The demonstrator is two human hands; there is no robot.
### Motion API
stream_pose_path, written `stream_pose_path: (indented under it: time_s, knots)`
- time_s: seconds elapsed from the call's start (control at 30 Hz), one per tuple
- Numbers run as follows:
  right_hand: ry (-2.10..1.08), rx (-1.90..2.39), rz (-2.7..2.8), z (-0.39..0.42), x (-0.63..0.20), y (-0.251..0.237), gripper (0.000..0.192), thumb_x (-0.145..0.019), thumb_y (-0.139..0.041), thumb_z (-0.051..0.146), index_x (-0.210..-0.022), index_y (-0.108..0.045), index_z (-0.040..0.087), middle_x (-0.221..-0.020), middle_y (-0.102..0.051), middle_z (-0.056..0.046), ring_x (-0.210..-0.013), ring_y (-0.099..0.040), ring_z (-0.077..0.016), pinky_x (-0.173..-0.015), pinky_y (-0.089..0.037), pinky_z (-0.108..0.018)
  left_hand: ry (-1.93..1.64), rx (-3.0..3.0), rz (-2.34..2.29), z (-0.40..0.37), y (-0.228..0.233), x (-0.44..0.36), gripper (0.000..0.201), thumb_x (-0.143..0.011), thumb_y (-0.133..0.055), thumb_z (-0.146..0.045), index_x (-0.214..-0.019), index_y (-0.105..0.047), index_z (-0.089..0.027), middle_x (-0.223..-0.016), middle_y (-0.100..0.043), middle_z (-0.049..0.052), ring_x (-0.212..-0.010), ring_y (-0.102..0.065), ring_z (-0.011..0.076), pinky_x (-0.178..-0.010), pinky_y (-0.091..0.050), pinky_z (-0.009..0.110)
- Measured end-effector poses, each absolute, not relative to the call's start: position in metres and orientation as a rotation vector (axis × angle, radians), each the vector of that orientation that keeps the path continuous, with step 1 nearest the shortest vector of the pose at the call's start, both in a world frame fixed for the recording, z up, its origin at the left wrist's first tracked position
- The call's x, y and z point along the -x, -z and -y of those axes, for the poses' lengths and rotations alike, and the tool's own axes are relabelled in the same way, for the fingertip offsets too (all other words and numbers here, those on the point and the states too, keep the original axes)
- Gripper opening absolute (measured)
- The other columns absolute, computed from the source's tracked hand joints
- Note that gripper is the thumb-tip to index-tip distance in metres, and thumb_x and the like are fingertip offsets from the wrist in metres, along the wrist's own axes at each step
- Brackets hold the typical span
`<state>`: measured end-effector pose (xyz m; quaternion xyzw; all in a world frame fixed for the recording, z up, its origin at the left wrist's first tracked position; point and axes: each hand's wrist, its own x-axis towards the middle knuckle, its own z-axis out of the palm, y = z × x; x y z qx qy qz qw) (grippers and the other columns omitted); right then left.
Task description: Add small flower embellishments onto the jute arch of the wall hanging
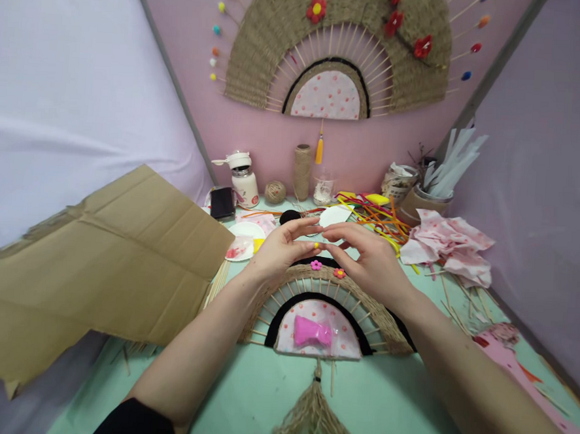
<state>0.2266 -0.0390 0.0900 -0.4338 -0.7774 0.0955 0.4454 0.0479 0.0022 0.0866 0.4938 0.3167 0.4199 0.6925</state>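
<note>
Jute tassel (314,415) lies nearest, at the bottom edge of the mint table (396,407), tied below a woven fan (315,290) of twine and wooden sticks. On the fan's spotted half-round centre sits a lump of pink clay (312,332). Above the fan's arc, left hand (281,246) and right hand (370,258) meet fingertip to fingertip, thumbs and forefingers pinched on a tiny yellow piece (316,245) held between them, the other fingers loosely curled. Just beneath, 2 small clay flowers (316,265) rest on the weave. A sheet of cardboard (95,264) leans in from the left; pipe cleaners (378,216), paper plates (247,231), crumpled spotted tissue (445,246) and a twine spool (301,170) lie farther back, under a finished fan (339,50) on the pink wall. As I judge it, a slack pinch could drop the piece into the stick gaps; a hard pinch could squash it.
</note>
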Motion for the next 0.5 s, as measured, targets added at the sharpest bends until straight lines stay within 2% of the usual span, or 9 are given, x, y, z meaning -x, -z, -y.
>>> stream_pose_path:
  time_s: [0.23, 0.37, 0.5]
  knots:
    - [-0.187, 1.043, 1.945, 0.035, -0.225, -0.082, 0.011, -0.091, -0.06, 0.021, -0.096, -0.07, 0.02, -0.099, -0.07, -0.008, -0.096, -0.065, -0.0218, -0.085, -0.051, -0.038, -0.909, -1.118, -0.744, -0.001, -0.087, -0.049, 0.05, -0.069, -0.079, -0.013, -0.117, -0.065, -0.018, -0.125, -0.065, 0.013, -0.103, -0.066, 0.0206, -0.091, -0.054, 0.038]
    - [-0.151, 1.032, 1.95, 0.036, -0.223, -0.08, 0.012, -0.092, -0.059, 0.022, -0.09, -0.071, 0.02, -0.09, -0.067, -0.006, -0.088, -0.063, -0.0198, -0.079, -0.05, -0.034, -0.887, -1.146, -0.767, 0.001, -0.088, -0.051, 0.049, -0.072, -0.077, -0.015, -0.119, -0.063, -0.018, -0.125, -0.064, 0.014, -0.11, -0.063, 0.0236, -0.091, -0.054, 0.04]
    - [-0.168, 1.082, 1.925, 0.034, -0.225, -0.077, 0.011, -0.092, -0.06, 0.022, -0.088, -0.07, 0.019, -0.089, -0.067, -0.005, -0.088, -0.062, -0.0192, -0.08, -0.048, -0.033, -0.91, -1.163, -0.803, -0.002, -0.09, -0.048, 0.046, -0.077, -0.073, -0.015, -0.12, -0.06, -0.019, -0.132, -0.058, 0.014, -0.113, -0.062, 0.024, -0.092, -0.055, 0.041]
